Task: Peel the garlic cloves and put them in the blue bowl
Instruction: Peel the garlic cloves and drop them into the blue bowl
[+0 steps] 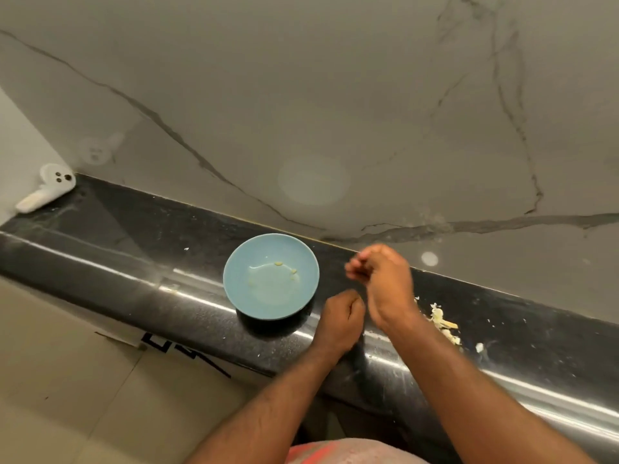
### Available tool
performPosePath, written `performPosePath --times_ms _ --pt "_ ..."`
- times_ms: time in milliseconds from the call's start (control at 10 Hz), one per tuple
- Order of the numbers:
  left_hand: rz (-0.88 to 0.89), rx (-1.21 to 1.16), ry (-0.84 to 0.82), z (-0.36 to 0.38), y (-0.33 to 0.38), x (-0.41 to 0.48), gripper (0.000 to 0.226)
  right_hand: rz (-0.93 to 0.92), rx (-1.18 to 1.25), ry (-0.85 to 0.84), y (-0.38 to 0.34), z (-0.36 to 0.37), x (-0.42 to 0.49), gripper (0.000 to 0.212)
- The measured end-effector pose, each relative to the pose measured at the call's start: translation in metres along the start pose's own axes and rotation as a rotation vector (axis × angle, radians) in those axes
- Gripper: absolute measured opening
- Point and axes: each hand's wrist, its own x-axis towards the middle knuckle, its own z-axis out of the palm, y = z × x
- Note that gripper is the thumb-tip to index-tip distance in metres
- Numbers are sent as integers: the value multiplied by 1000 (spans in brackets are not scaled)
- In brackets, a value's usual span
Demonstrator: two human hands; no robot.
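Note:
The blue bowl (303, 262) stands on the black counter, left of both hands. A few small pale garlic cloves (293, 271) lie inside it. My left hand (341, 318) is curled into a fist at the counter's front edge, just right of the bowl; whatever is inside the fist is hidden. My right hand (382, 279) hovers above and behind it, blurred, with its fingertips bunched toward the bowl. I cannot make out anything between those fingers. A heap of garlic peels (442, 321) lies on the counter to the right of my right wrist.
The black counter (134, 236) is a narrow ledge against a marble-patterned wall. A white phone (50, 189) leans in the far left corner. Small peel scraps (479, 347) dot the counter at right. Tiled floor lies below the ledge at left.

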Motion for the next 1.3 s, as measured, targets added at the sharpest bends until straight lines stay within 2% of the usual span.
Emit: performPosePath --times_ms 100,200,300,400,500,800,900,1000,1100,1200,1300 --pt "140 43 65 25 -33 15 32 15 -39 128 -2 -56 -4 27" --pt "183 56 38 32 -42 17 37 21 -240 222 5 -106 -8 19" --pt "234 101 -9 35 -44 17 16 1 -645 175 15 -136 -13 12" --pt "226 109 -40 36 -43 16 20 13 -928 113 27 -142 -16 30" --pt "218 93 -49 35 -42 14 19 -41 -1061 99 32 -136 -15 15" --pt "143 151 -9 36 -35 10 33 -123 -1500 -70 37 -129 -3 19" --pt "155 183 23 39 -35 9 35 -136 -1457 -68 39 -130 0 25" --pt "154 201 22 38 -35 5 29 -131 -1270 -53 36 -135 0 29" --pt "164 220 9 38 -35 -3 12 -108 -1090 31 34 -152 -3 23" --pt "190 274 10 40 -39 -12 12 -94 -1077 51 34 -163 -7 17" --pt "222 335 29 43 -40 -18 12 -93 -1154 -56 38 -155 -9 15"
